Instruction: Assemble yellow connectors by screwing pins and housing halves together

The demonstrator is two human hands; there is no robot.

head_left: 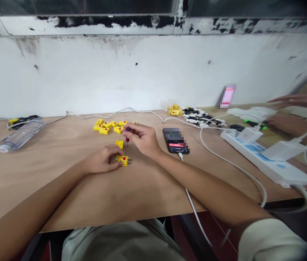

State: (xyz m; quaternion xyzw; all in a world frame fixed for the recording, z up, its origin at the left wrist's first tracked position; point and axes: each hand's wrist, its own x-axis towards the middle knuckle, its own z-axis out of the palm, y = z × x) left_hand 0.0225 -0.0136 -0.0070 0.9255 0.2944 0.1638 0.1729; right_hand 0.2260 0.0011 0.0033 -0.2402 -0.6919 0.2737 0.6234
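Note:
My left hand [101, 160] rests on the wooden tabletop, its fingertips pressing a yellow two-pin connector [122, 160] with metal prongs pointing right. My right hand [142, 139] pinches a small red-handled screwdriver [127, 135] above that connector, its thin shaft pointing down toward it. A loose yellow connector part [119, 144] lies just above the held connector. Farther back is a group of several yellow connectors [106, 127] with red dots. The screwdriver tip is too thin to tell whether it touches the connector.
A black phone [175, 140] with a cable lies right of my hands. A white power strip [265, 159] with chargers and white cords sits at right. A plastic bottle [21, 135] lies at left. A co-worker's hand [297, 101] reaches in at far right, beyond black-and-white parts [201, 117].

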